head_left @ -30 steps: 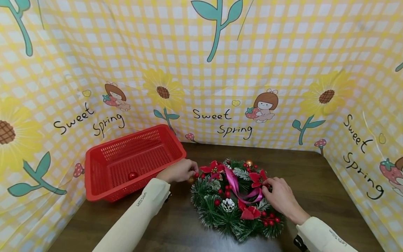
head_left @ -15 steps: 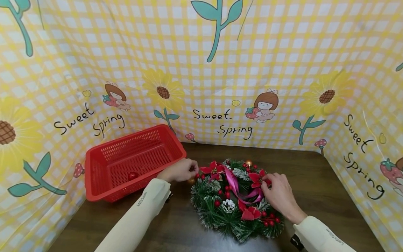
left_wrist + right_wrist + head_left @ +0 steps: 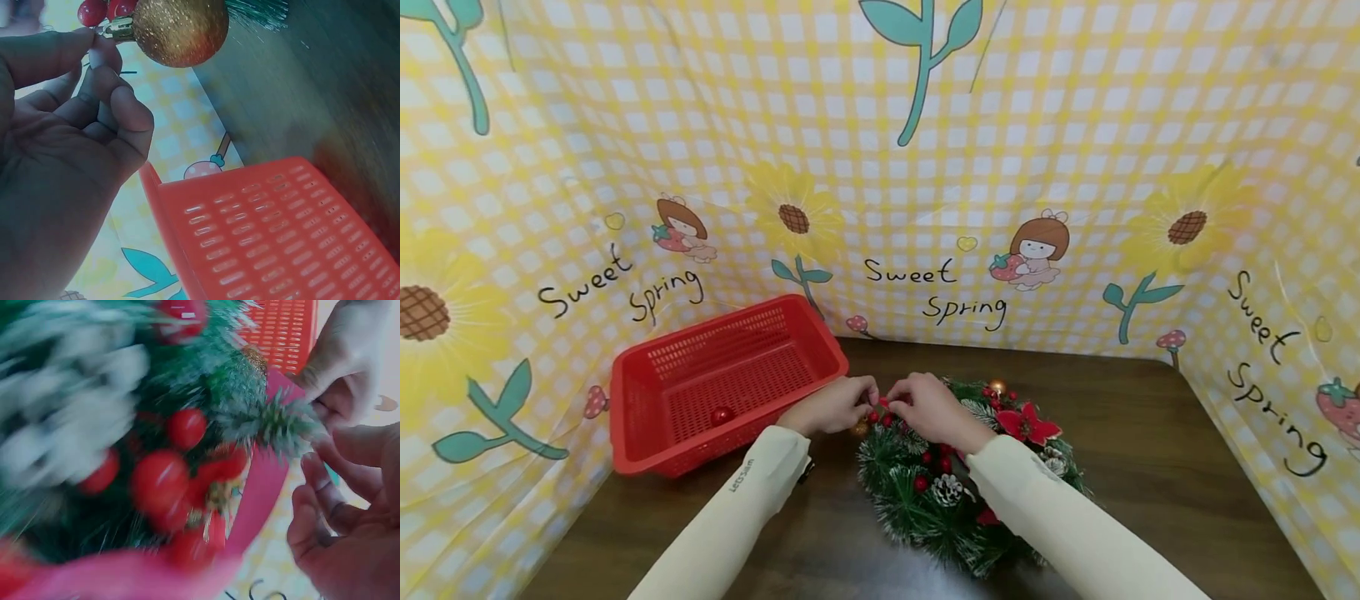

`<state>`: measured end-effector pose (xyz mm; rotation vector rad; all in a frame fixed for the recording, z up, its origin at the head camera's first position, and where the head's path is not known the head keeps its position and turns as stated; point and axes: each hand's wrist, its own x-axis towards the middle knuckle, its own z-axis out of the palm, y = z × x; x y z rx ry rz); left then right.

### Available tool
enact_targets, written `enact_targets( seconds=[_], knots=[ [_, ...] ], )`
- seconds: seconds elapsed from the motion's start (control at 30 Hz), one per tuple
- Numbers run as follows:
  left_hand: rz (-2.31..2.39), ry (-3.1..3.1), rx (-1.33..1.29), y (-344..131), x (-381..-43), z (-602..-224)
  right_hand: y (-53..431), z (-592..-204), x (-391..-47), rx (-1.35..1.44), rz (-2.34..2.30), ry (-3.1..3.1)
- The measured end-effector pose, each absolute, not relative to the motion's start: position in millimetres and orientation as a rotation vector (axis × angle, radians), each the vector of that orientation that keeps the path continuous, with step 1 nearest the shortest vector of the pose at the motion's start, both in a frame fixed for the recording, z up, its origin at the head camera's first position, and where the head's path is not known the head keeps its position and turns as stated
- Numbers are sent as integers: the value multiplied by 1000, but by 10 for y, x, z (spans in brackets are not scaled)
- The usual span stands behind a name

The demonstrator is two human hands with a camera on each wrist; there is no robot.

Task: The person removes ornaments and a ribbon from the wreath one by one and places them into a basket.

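A green wreath [image 3: 898,504] lies on the table with red berries, a frosted pinecone [image 3: 947,490] and a red poinsettia [image 3: 1028,423]. My left hand [image 3: 831,407] is at its left edge, thumb and forefinger pinching the top of a gold glitter bauble [image 3: 184,31] at its cap. Right beside it, my right hand [image 3: 932,410] reaches over the wreath with bent fingers. In the right wrist view its fingertips come together by a frosted sprig [image 3: 269,425] and the pink ribbon [image 3: 265,487]; whether they hold anything is unclear. My right forearm covers part of the wreath.
Left of the wreath stands a red perforated basket [image 3: 670,462] with a red bauble [image 3: 722,415] inside. Another gold bauble [image 3: 997,386] sits at the wreath's far edge. A checked yellow cloth [image 3: 1060,125] surrounds the dark wooden table [image 3: 1157,450] at the back and sides.
My right hand has left the poinsettia on the wreath's right side and moved left, close to my left hand. The left hand stays in nearly the same place.
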<state>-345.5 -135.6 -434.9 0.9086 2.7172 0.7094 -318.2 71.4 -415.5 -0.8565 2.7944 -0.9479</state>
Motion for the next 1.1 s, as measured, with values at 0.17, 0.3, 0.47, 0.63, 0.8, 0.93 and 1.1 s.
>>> enact_targets(
  seconds=[0.17, 0.3, 0.47, 0.63, 0.8, 0.93, 1.1],
  knots=[
    [750, 2711, 906, -1369, -3438, -4345, 510, -4218, -3323, -792, -806, 2705],
    [767, 2705, 898, -1375, -3426, -4337, 456, -4292, -3354, -784, -764, 2686],
    [761, 2705, 886, -1395, -3405, -4329, 412, -4362, -3347, -826, -804, 2714],
    [754, 2707, 870, -1425, -3400, -4327, 363, -4382, -3313, -846, -872, 2738],
    [745, 2715, 854, -1425, -3398, -4328, 305, -4404, -3273, -749, -851, 2836],
    [732, 2713, 875, -1428, -3402, -4324, 273, -4415, -3274, -681, -852, 2887],
    [695, 2706, 897, -1436, -3407, -4336, 278, -4431, -3301, -640, -964, 2820]
  ],
)
